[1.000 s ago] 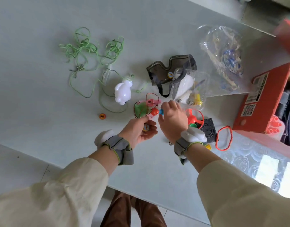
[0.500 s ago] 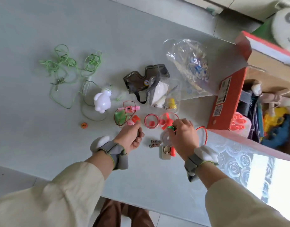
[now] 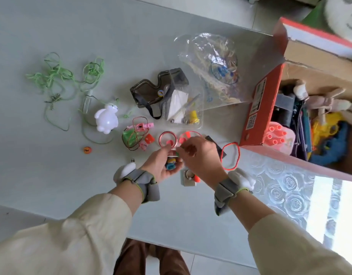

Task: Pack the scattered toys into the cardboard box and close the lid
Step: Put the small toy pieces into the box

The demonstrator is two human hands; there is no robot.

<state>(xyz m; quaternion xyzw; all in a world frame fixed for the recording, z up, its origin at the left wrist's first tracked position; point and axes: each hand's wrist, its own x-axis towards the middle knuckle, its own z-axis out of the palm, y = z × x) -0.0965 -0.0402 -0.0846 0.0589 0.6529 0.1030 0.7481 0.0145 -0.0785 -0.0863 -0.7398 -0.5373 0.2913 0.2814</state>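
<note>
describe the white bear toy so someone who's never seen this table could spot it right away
Start at the tangle of thin green string on the left of the pale grey table. Just right of and below it, beside a green loop of that string, lies the small glossy white plastic bear figure. It is the only plain white, rounded toy there; the pieces to its right are pink, green and orange.

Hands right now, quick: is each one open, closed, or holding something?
Left hand: cupped, holding small toys.
Right hand: fingers pinched shut; on what, cannot be told.
</note>
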